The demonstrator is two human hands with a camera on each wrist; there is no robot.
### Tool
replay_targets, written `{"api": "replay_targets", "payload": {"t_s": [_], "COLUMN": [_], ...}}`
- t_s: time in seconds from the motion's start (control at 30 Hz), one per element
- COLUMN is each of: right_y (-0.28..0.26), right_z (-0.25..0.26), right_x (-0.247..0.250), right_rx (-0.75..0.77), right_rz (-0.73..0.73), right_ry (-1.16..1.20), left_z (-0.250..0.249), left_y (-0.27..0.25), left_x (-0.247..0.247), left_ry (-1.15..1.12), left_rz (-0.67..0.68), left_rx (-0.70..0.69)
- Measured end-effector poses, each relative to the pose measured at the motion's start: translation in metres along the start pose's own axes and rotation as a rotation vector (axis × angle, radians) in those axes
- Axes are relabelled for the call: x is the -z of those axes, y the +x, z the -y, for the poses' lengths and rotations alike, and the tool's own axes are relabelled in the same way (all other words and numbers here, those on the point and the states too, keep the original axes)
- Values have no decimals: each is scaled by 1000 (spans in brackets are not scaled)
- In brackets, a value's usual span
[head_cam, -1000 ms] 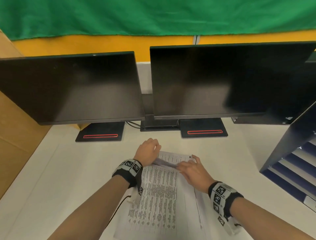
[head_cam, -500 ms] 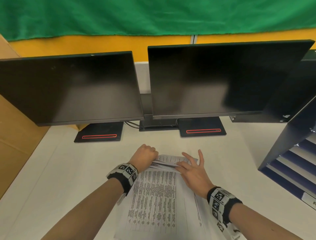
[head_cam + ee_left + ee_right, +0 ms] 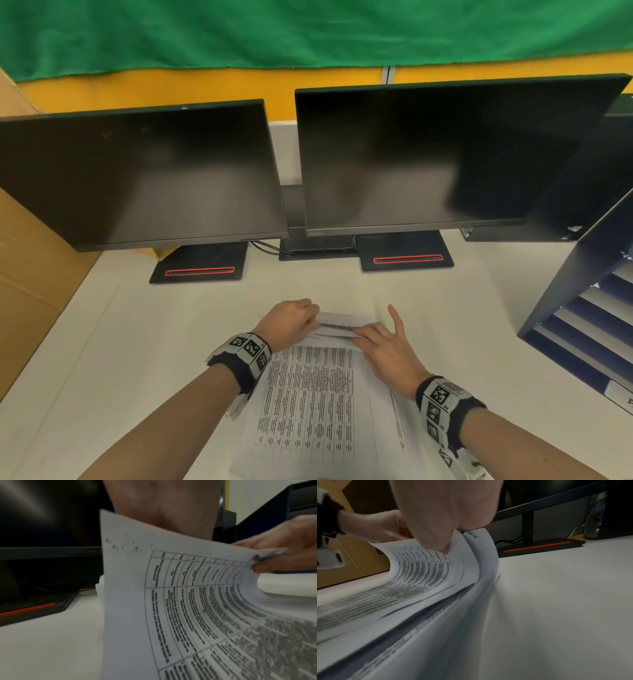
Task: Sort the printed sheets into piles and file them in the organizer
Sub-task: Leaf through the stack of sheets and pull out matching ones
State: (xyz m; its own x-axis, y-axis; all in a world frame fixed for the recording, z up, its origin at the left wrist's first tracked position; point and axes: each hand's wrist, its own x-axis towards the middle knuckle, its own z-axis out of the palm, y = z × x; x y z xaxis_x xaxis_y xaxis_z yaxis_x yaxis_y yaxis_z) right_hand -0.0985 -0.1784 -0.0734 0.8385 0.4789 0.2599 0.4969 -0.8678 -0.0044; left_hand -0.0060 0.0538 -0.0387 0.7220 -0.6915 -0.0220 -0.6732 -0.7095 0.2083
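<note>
Right hand [image 3: 387, 349] fingers spread; monitors [image 3: 428, 161] behind sheets [image 3: 308, 394].

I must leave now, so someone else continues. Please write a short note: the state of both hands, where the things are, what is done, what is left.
Left hand: grips the far edge of the sheets, curling it up.
Right hand: pinches that edge, little finger spread out.
Sheets: one stack on the desk. Organizer stands at the right.
Done: no piles yet.
Left: sort, then file.
</note>
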Motion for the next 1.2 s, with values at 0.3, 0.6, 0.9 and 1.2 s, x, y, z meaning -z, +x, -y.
{"api": "replay_targets", "payload": {"t_s": [0.3, 0.6, 0.9, 1.2], "right_y": [-9, 8, 38, 34], "right_z": [2, -1, -2, 19], "right_x": [-7, 15, 26, 26], "right_rx": [70, 95, 135, -148], "right_rz": [-23, -43, 216, 165], "right_ry": [110, 198, 238, 488], "left_z": [30, 43, 40, 26], "left_y": [20, 14, 4, -34], "left_x": [14, 25, 37, 14], "left_ry": [-153, -217, -284, -63], "left_rz": [337, 237, -83, -251], "left_rx": [404, 372, 379, 156]}}
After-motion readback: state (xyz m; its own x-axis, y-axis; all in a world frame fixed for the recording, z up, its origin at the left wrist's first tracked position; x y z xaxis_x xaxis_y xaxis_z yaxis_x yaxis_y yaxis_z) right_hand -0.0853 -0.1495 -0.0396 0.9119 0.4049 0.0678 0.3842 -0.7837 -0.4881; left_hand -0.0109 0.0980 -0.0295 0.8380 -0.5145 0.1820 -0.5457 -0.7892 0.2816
